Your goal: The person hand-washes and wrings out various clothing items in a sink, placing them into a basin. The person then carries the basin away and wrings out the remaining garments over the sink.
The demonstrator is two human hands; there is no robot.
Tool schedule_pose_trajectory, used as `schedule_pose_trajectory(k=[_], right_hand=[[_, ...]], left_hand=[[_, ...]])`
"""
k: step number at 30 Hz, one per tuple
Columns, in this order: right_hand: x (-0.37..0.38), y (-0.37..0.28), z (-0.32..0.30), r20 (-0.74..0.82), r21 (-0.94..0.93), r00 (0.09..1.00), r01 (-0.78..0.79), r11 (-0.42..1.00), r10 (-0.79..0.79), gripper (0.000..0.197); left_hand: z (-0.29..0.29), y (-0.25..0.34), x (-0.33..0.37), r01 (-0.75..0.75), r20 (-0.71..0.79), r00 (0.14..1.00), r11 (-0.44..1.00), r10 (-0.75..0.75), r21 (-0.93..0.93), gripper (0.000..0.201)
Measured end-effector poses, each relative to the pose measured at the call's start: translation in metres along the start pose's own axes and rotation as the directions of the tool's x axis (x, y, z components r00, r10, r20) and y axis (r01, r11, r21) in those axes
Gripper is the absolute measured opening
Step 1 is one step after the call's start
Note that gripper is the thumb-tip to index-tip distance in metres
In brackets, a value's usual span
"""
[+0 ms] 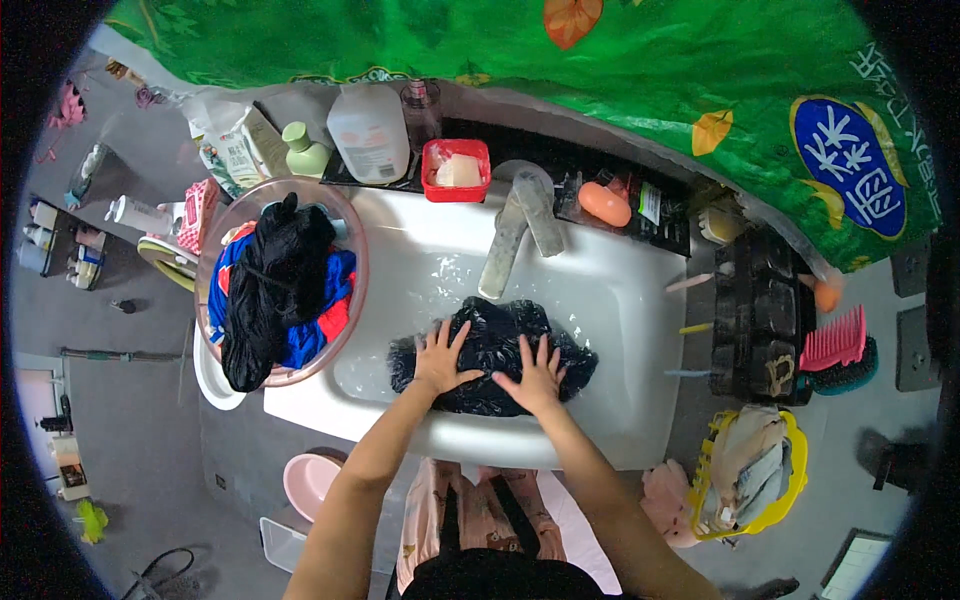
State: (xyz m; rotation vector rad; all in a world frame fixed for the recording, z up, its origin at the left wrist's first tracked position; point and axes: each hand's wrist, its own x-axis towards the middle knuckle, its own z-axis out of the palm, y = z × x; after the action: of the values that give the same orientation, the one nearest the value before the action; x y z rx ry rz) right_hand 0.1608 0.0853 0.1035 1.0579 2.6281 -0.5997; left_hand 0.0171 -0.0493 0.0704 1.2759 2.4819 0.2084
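A: Where are the hands?

B: Both lie in the white sink (620, 300). The left hand (440, 358) and the right hand (535, 375) rest flat, fingers spread, palms pressed on a dark wet garment (495, 350) at the front of the sink, below the grey tap (520, 230).

A: Anything hard to read?

B: The garment is bunched and glossy; probably one piece, but its shape is lost in folds. Parts of it lie under the palms.

A: And the packages?

B: Behind the sink stands a white jug (368, 132) with a pale label, a green bottle (305, 152) left of it, and a red tub (457, 170) holding something pale right of it. An orange oval piece (604, 203) lies right of the tap. Left of the sink, a clear pink basin (280, 280) holds black, blue and red clothes. At the sink's right front sits a yellow basket (750, 470) of cloths.
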Motion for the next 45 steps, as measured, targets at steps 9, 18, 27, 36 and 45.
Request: schedule_pose_trajectory(k=[9,18,27,36,45], right_hand=[[0.028,0.02,0.031,-0.053,0.172,0.998,-0.005,0.985,0.015,0.042],[0.013,-0.021,-0.016,0.65,0.731,0.743,-0.552,-0.401,0.161,0.059],[-0.026,-0.038,-0.064,0.534,0.599,0.79,-0.604,-0.525,-0.301,0.068],[0.027,-0.007,-0.034,0.55,0.735,0.821,-0.564,-0.376,-0.155,0.025],[-0.029,-0.056,-0.065,0.473,0.701,0.783,-0.612,-0.366,-0.403,0.033]], left_hand=[[0.039,0.011,0.047,0.213,-0.038,0.976,0.976,-0.215,-0.047,0.059],[-0.025,0.09,0.017,0.12,0.502,0.742,-0.649,-0.445,-0.752,0.045],[-0.09,0.133,-0.041,-0.189,-0.078,0.861,-0.173,-0.503,-0.967,0.03],[-0.066,0.079,-0.083,0.045,0.086,0.882,-0.099,-0.463,-0.994,0.027],[-0.02,0.042,-0.005,0.184,-0.018,0.98,-0.929,0.2,-0.32,0.052]])
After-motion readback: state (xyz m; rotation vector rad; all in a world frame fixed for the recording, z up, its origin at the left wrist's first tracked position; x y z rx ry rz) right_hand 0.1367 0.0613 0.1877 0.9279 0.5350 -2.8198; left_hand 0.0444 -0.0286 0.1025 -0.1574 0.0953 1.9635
